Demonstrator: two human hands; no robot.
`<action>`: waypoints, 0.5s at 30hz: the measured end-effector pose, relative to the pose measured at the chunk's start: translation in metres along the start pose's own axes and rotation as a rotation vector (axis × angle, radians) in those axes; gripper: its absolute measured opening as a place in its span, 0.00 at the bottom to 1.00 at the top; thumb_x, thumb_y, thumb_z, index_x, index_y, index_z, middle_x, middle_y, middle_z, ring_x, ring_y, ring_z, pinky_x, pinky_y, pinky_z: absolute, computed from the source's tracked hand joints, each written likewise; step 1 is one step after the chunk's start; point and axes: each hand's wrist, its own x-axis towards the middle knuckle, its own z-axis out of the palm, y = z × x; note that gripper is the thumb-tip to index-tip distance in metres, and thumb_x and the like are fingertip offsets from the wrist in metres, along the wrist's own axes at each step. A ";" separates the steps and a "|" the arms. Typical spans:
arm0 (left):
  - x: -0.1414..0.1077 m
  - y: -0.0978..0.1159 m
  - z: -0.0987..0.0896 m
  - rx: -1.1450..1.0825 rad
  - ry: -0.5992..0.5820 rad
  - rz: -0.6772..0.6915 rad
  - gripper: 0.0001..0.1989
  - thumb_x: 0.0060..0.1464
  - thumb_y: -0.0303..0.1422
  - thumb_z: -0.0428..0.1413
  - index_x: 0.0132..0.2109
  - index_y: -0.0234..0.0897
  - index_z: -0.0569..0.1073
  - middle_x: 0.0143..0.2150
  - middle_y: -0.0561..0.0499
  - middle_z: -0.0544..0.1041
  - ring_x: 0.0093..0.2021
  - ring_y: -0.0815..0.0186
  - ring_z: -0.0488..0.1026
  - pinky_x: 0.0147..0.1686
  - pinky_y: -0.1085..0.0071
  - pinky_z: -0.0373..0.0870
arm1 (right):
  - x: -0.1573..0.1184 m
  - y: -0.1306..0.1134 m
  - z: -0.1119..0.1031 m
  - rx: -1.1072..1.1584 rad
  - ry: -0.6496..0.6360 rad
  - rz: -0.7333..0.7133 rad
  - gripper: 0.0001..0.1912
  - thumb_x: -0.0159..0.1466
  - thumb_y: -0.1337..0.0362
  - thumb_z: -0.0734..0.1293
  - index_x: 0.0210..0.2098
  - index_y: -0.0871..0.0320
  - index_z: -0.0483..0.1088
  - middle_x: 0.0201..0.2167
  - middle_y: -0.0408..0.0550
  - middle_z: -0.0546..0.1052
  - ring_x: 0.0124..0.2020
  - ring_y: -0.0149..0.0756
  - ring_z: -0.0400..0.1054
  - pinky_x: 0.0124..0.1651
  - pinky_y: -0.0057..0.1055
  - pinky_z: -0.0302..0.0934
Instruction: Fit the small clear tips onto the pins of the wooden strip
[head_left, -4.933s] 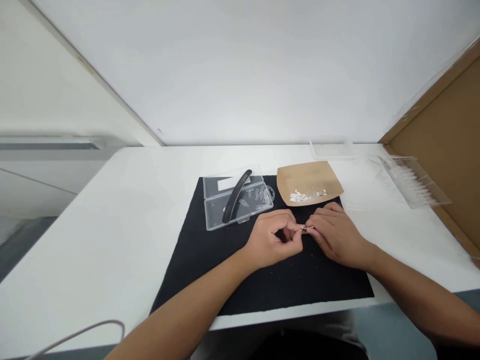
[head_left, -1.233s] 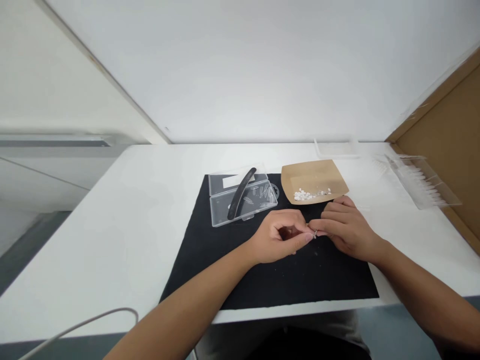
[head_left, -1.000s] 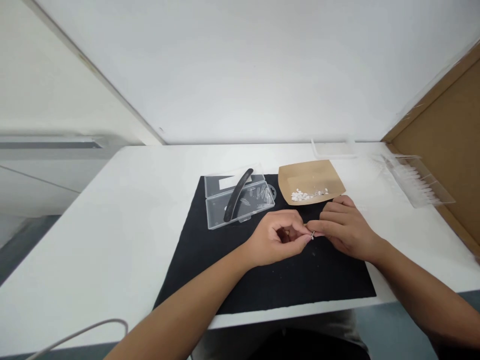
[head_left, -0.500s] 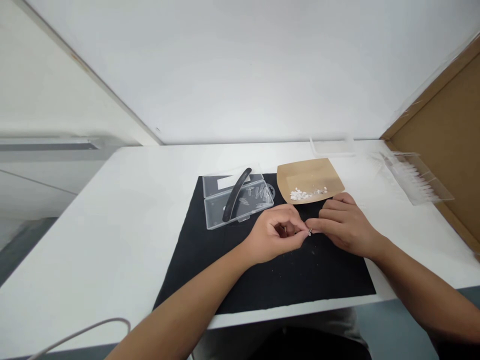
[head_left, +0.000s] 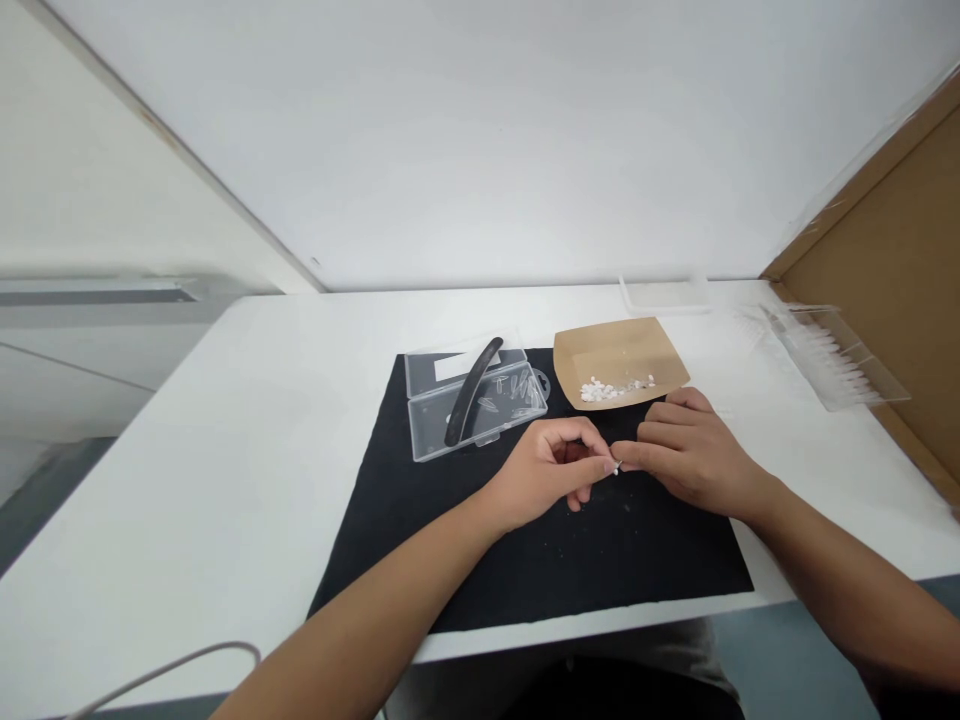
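Over the black cloth (head_left: pixel 405 530), my left hand (head_left: pixel 551 465) and my right hand (head_left: pixel 686 455) meet at the fingertips. Between them is a tiny shiny silvery-white piece (head_left: pixel 617 467), too small for me to name. My left thumb and forefinger pinch close against it. The right hand is closed, its forefinger and thumb reaching to the same piece. Behind the left hand lies an open clear plastic case (head_left: pixel 427 430) with several clear nail tips (head_left: pixel 525 385) in it. A curved black nail file (head_left: pixel 472 395) rests across the case.
A brown paper tray (head_left: pixel 600 345) with a heap of small white pieces (head_left: pixel 596 390) stands behind my hands. At the right lies a clear packet of white tips (head_left: pixel 825 355) beside a cardboard panel (head_left: pixel 892 270). A cable (head_left: pixel 180 660) crosses the table's front left corner.
My left hand's lower fingers have uncurled and now show below the thumb. The fingertips and the tiny piece have shifted slightly left. The right hand has hardly moved.
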 end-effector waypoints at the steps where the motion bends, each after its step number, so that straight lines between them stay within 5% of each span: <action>1: 0.000 0.000 0.000 -0.004 0.007 -0.006 0.16 0.53 0.41 0.71 0.35 0.33 0.78 0.27 0.55 0.73 0.21 0.74 0.71 0.18 0.79 0.72 | 0.000 0.000 0.000 0.001 0.001 0.002 0.13 0.76 0.72 0.61 0.49 0.50 0.74 0.25 0.38 0.72 0.33 0.35 0.63 0.48 0.38 0.51; 15: -0.001 0.003 0.003 -0.082 0.009 -0.135 0.19 0.55 0.45 0.69 0.36 0.35 0.74 0.19 0.57 0.72 0.18 0.74 0.66 0.16 0.81 0.68 | 0.003 -0.001 0.001 0.033 0.046 -0.014 0.07 0.76 0.67 0.66 0.49 0.54 0.76 0.25 0.39 0.73 0.33 0.35 0.62 0.45 0.37 0.52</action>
